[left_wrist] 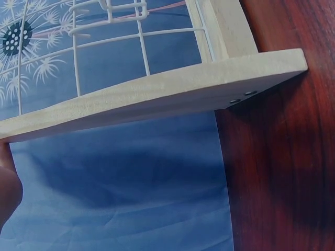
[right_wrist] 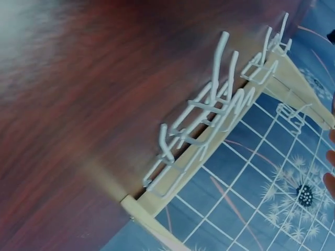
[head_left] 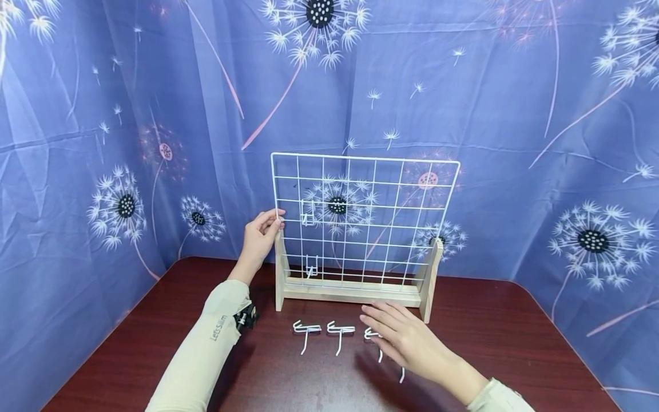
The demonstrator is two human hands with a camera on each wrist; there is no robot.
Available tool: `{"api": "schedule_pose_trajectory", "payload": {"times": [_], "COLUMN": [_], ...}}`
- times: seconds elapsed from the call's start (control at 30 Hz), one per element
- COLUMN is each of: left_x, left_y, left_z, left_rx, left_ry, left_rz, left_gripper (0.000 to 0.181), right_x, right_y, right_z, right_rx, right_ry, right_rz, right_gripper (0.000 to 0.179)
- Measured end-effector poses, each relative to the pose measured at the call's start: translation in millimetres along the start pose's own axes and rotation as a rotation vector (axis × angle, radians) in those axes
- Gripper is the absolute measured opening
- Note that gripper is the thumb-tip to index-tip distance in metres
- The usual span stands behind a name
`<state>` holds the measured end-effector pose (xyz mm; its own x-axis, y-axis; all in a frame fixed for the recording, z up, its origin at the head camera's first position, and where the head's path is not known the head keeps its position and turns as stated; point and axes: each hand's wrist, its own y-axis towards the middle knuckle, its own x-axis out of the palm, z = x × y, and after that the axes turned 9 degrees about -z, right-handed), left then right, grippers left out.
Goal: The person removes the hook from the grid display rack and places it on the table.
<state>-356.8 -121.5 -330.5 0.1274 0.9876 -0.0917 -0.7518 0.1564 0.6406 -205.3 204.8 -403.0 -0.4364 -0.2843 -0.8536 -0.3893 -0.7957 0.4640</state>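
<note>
A white wire grid panel (head_left: pixel 363 226) stands upright in a pale wooden stand (head_left: pixel 355 292). My left hand (head_left: pixel 259 234) pinches the panel's left edge just above the stand's left side post (head_left: pixel 280 274). In the left wrist view only a blurred bit of that hand shows at the left border. Two white wire hooks hang on the grid's left part, an upper hook (head_left: pixel 307 215) and a lower hook (head_left: pixel 311 268). My right hand (head_left: pixel 412 341), fingers extended, is over the right end of a row of loose white hooks (head_left: pixel 340 332), partly covering some; whether it touches them, I cannot tell.
The dark red wooden table (head_left: pixel 288 383) carries the stand and the hooks. Behind it and at both sides hangs a blue curtain (head_left: pixel 489 189) with dandelion prints. The stand's right side post (head_left: pixel 432 280) rises just beyond my right hand.
</note>
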Motion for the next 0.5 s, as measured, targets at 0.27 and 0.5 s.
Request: {"api": "schedule_pose_trajectory", "payload": {"times": [0.27,0.5], "left_x": [-0.9,-0.7], "left_y": [-0.5,-0.8], "left_z": [-0.2,0.1], "left_rx": [-0.004,-0.003], "left_ry": [-0.004,0.003], "left_rz": [0.001,-0.004], "left_gripper": [0.024,0.024], "right_x": [0,2], "right_y": [17.8,35.0], "right_z": [1,6], "right_rx": [0.097,0.119], "right_ry": [0.069,0.091], "right_rz": [0.023,0.117], "right_gripper": [0.043,0.043]}}
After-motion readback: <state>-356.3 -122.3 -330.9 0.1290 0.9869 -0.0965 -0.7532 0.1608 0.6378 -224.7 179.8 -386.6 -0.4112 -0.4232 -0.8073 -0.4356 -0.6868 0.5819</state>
